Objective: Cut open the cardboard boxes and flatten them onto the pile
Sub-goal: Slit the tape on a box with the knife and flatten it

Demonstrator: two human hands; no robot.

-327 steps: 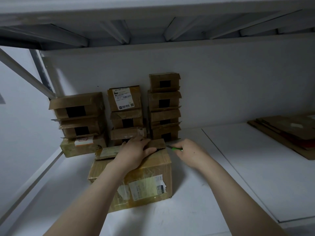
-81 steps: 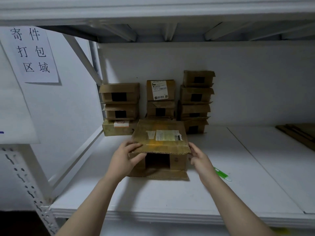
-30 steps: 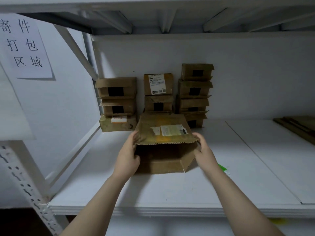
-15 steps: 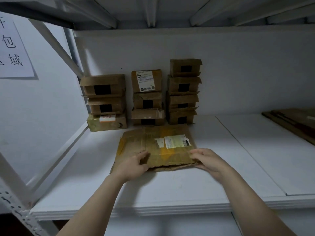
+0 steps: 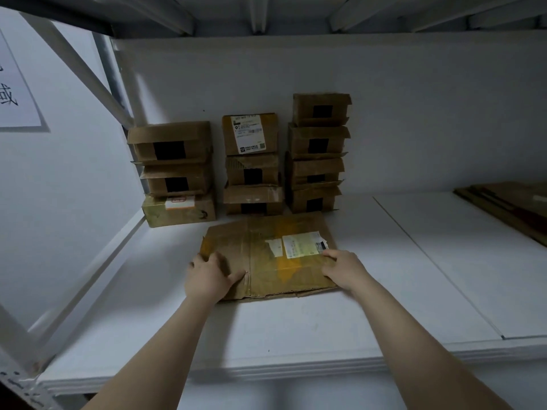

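Note:
A flattened cardboard box (image 5: 266, 255) with a white shipping label lies on the white shelf (image 5: 281, 327) in front of me. My left hand (image 5: 208, 276) presses down on its near left part, fingers spread flat. My right hand (image 5: 343, 269) rests on its right edge, fingers laid over the cardboard near the label. Behind it, three stacks of small cardboard boxes (image 5: 254, 164) stand against the back wall. The pile of flattened cardboard (image 5: 509, 205) lies at the far right of the shelf. The green cutter is not visible.
A diagonal metal brace (image 5: 85, 75) and upright run along the left side of the shelf. A paper sign (image 5: 14, 96) hangs on the left wall. The upper shelf's underside (image 5: 266, 13) is close overhead. Bare white shelf surface lies between the flattened box and the pile.
The box, open and standing a second ago, has been pushed down flat on the shelf. Both hands have moved from its sides onto its top face.

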